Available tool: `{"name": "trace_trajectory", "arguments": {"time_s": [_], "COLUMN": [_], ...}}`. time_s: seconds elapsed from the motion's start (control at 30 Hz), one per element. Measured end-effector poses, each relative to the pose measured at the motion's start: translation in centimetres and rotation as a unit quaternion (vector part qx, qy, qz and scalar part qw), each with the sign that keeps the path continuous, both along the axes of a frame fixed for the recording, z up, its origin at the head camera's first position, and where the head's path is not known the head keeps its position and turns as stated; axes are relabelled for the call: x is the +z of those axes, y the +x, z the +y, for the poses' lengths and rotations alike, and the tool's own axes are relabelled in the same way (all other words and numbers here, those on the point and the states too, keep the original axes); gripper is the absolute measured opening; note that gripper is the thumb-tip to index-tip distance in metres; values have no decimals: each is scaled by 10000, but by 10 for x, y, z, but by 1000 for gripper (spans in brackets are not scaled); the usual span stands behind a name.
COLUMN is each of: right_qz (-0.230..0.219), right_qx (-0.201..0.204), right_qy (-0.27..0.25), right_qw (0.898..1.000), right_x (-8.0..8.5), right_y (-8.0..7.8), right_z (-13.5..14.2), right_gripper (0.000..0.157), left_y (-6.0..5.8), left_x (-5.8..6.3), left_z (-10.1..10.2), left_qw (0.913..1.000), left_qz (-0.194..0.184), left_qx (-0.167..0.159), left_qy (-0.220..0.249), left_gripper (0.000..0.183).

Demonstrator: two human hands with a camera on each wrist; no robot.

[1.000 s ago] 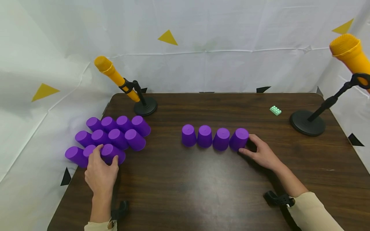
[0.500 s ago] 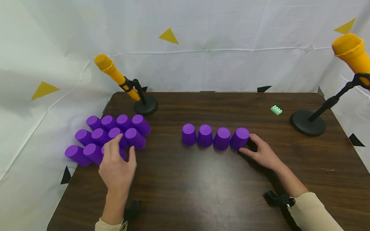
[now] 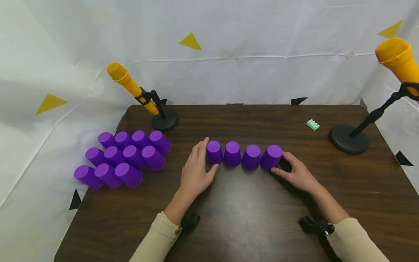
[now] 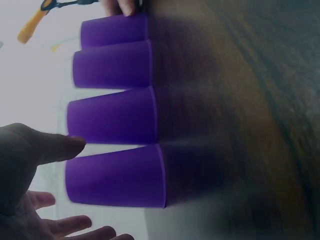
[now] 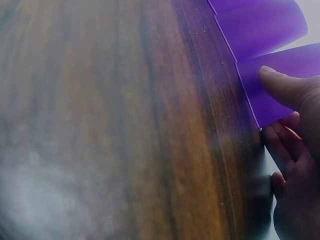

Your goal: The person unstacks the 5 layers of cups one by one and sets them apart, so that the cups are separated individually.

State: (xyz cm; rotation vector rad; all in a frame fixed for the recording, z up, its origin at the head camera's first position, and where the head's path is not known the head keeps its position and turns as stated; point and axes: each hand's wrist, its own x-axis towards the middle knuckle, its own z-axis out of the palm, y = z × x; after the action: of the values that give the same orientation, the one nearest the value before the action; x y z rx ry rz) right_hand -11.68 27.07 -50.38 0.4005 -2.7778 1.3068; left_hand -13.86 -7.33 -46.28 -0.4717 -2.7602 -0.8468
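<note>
Several purple plastic cups stand upside down in a row at mid-table. My left hand (image 3: pixel 197 171) is at the row's left end, fingers straight along the far left side of the end cup (image 3: pixel 214 153) and thumb apart in front of it. In the left wrist view the thumb (image 4: pixel 65 147) overlaps the gap between that cup (image 4: pixel 117 177) and its neighbour (image 4: pixel 112 116). At the other end, my right hand (image 3: pixel 296 173) holds the rightmost cup (image 3: pixel 271 157). The right wrist view has the thumb (image 5: pixel 280 85) against its side (image 5: pixel 260 100), with the fingers behind.
More upside-down purple cups (image 3: pixel 129 174) stand in three rows at the table's left edge. A yellow microphone (image 3: pixel 129 83) on a black stand rises behind them, another microphone (image 3: pixel 397 60) at the right. A mint toy brick (image 3: pixel 313 124) lies toward the back right of the brown table (image 3: pixel 229 225).
My left hand has left the cups at the left edge and moved right to the left end of the middle row. The right hand stays at the rightmost cup.
</note>
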Motion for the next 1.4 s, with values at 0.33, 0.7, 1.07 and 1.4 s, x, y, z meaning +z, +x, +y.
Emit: {"name": "trace_trajectory", "arguments": {"time_s": [0.33,0.7,1.07,1.4], "right_qz": [-63,-22,-121,-120], "right_qx": [-57,-14,-48,-34], "right_qy": [64,51,76,82], "right_qw": [9999,10000,9999,9999], "right_x": [-1,0,-1,-1], "right_y": [-2,-2,-1,-2], "right_z": [2,1,1,1], "right_gripper": [53,53,54,52], "left_y": [-16,-13,33,48], "left_x": [-9,-13,-2,-12], "left_z": [15,-1,-89,-133], "left_qw": [9998,9992,9847,9671], "left_qz": [48,254,754,860], "left_qx": [-103,145,1547,2394], "left_qy": [158,264,266,-8], "left_gripper": [72,57,58,56]}}
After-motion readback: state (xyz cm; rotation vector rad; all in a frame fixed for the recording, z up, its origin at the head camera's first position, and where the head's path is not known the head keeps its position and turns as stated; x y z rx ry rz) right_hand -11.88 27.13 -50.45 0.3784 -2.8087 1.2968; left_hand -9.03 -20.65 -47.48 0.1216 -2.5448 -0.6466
